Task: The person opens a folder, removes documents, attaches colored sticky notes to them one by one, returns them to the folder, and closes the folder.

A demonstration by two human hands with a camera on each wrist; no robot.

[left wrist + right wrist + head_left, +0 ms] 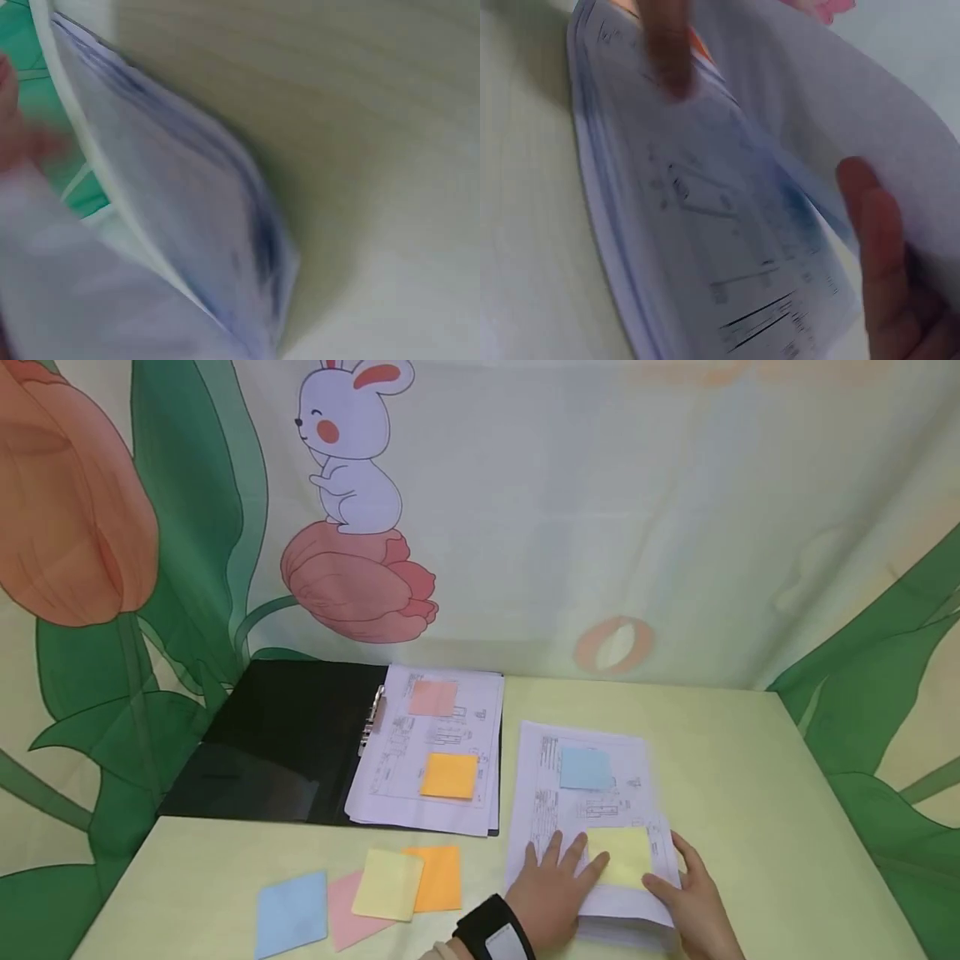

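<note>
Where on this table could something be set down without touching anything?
Widest: bare table right of the loose papers and right hand, back to the curtain. Smaller: left of the loose blue note, in front of the black folder. Crowded: the overlapping notes and papers under the left hand.

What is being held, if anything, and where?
The right hand holds the lifted paper by its right edge, near the bottom; the left hand rests on it.

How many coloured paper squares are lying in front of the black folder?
4: a blue square leftmost, then a pink square, a yellow square overlapping it, and an orange square rightmost, partly under the yellow one. More could hide underneath.
</note>
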